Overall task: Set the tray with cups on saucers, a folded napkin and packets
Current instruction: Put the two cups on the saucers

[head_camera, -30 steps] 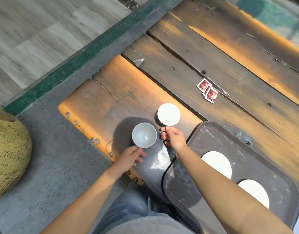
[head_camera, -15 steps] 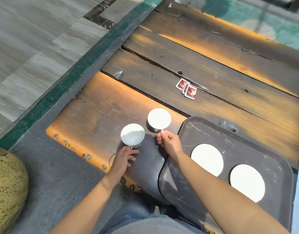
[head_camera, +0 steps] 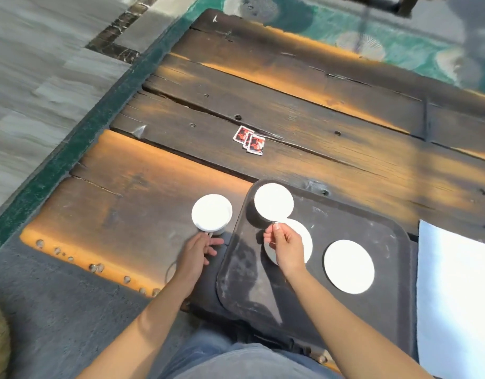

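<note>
A dark tray (head_camera: 386,233) lies on the wooden table and holds two white saucers. My right hand (head_camera: 286,246) pinches the handle of a white cup (head_camera: 273,201), which hangs over the tray's far left corner, just beyond the left saucer (head_camera: 307,236). That saucer is partly hidden by the hand. The right saucer (head_camera: 349,266) is bare. My left hand (head_camera: 196,251) holds the handle of a second white cup (head_camera: 211,212) on the table, left of the tray. Red packets (head_camera: 249,140) lie on a plank beyond the cups. A white napkin (head_camera: 454,291) lies right of the tray.
The wooden table (head_camera: 304,105) is made of rough planks with gaps and bolt holes. Its near left edge drops to grey floor (head_camera: 58,310). A teal patterned rug (head_camera: 372,45) lies beyond the table. My knees in jeans (head_camera: 235,359) sit under the tray's near edge.
My right hand has carried its cup to the right, from the table to above the tray's corner. My left hand still grips the other cup. The view has shifted to the right.
</note>
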